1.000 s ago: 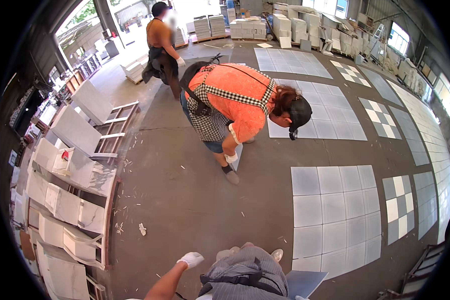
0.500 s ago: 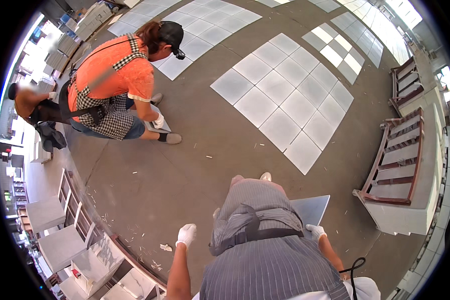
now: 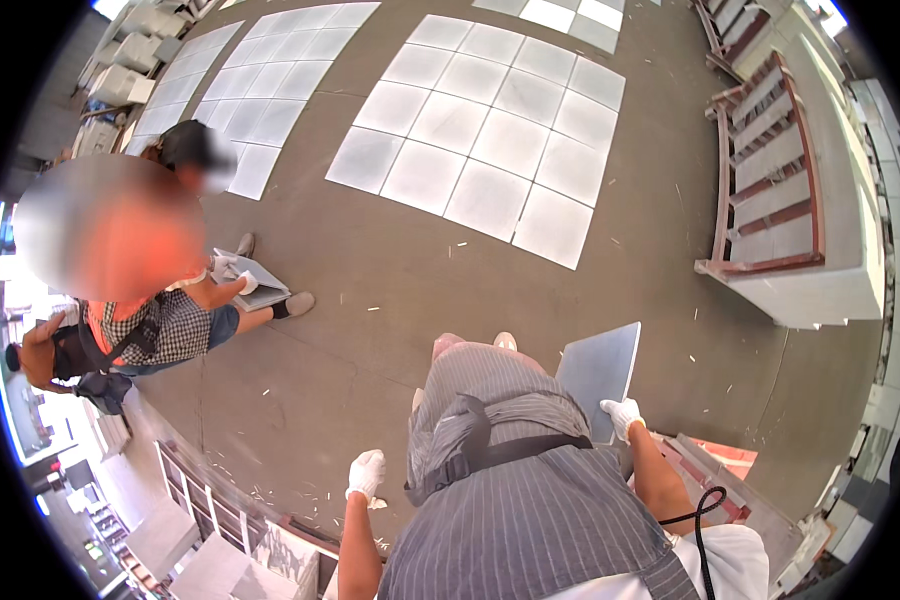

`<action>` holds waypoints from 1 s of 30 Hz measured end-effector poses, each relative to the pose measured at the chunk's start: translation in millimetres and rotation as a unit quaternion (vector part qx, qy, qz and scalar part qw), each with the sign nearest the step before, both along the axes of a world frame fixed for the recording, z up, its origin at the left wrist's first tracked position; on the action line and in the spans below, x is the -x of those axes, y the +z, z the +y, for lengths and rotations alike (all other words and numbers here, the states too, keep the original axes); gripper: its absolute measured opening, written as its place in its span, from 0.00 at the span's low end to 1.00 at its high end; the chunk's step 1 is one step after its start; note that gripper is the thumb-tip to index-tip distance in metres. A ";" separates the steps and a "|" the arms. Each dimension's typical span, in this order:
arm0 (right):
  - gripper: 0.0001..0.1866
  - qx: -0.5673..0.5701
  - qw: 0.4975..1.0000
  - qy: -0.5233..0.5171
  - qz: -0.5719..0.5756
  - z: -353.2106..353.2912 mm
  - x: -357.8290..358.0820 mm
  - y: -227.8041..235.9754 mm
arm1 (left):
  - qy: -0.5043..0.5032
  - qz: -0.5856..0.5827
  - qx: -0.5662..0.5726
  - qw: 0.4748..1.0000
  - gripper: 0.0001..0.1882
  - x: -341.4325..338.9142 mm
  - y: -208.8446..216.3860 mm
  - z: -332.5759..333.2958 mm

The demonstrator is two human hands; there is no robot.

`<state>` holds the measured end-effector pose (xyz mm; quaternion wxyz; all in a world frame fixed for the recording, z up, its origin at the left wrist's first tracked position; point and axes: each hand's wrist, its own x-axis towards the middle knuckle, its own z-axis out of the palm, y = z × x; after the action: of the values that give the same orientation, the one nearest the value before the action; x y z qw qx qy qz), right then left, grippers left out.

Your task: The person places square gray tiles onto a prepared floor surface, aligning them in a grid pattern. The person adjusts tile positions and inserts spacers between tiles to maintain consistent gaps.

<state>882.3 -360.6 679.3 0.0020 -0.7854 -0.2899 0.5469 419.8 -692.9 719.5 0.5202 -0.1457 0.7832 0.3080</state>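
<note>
My right hand (image 3: 623,418), in a white glove, grips a flat grey square tile (image 3: 600,370) by its edge at my right side. The tile is tilted and held clear of my striped apron, which hides part of its left edge. My left hand (image 3: 366,474), also gloved in white, hangs at my left side in a loose fist with nothing visible in it. Ahead on the floor lies a block of pale square tiles (image 3: 485,130) set edge to edge in rows, with its near right corner closest to me.
On the left a co-worker (image 3: 160,250) in orange bends over a grey tile (image 3: 260,285) with gloved hands. Behind is another person (image 3: 45,350). Tile stacks in a wooden frame (image 3: 770,190) stand at right, more (image 3: 210,570) at lower left. Pallet boards (image 3: 690,465) lie behind my right arm.
My view has swung to the right, so the floor tiles sit farther left and higher. More of the tile in my right hand shows. The co-worker now has both hands at a tile.
</note>
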 end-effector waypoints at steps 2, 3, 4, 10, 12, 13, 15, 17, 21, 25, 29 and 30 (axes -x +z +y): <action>0.19 0.003 1.000 0.023 -0.013 -2.3 -19.1 -19.2 | -0.009 -0.014 -0.002 1.000 0.14 -11.8 -1.2 3.0; 0.19 0.004 0.999 0.036 -0.019 -1.2 -27.4 -26.1 | -0.015 -0.017 -0.001 1.000 0.15 -18.6 -1.7 8.8; 0.18 0.009 0.999 0.043 -0.026 0.2 -28.8 -27.6 | -0.019 -0.016 0.004 1.000 0.15 -24.2 0.9 11.4; 0.18 0.024 0.997 0.056 -0.056 -0.8 -62.6 -55.0 | -0.131 0.024 0.044 0.990 0.18 -61.9 25.3 69.0; 0.18 0.023 0.997 0.056 -0.052 -2.2 -72.1 -58.5 | -0.146 0.036 0.051 0.987 0.17 -66.4 30.5 79.0; 0.18 0.022 0.997 0.057 -0.050 -1.2 -73.8 -58.8 | -0.132 0.034 0.045 0.990 0.17 -67.5 31.0 78.6; 0.21 0.028 0.996 0.065 -0.047 -0.2 -79.4 -61.3 | -0.103 0.029 0.033 0.994 0.16 -66.7 30.7 74.2; 0.23 0.027 0.996 0.065 -0.047 -0.1 -88.3 -67.1 | -0.082 0.025 0.033 0.996 0.16 -69.8 31.8 75.3; 0.22 0.024 0.997 0.061 -0.042 -3.3 -96.4 -70.4 | -0.075 0.029 0.042 0.996 0.15 -78.3 38.2 72.0; 0.21 0.019 0.997 0.062 -0.040 -2.7 -100.1 -67.9 | -0.108 0.045 0.056 0.992 0.15 -91.4 43.4 68.6; 0.18 0.027 0.993 0.102 -0.058 3.9 -89.7 -59.4 | -0.106 0.056 0.049 0.992 0.15 -105.5 33.8 45.8; 0.18 0.026 0.989 0.128 -0.072 5.1 -86.0 -55.7 | -0.089 0.045 0.050 0.994 0.16 -109.8 35.7 42.9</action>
<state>968.2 -355.5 623.6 -0.1093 -0.7792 -0.3732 0.4916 529.6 -649.9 755.3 0.5017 -0.0866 0.8302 0.2271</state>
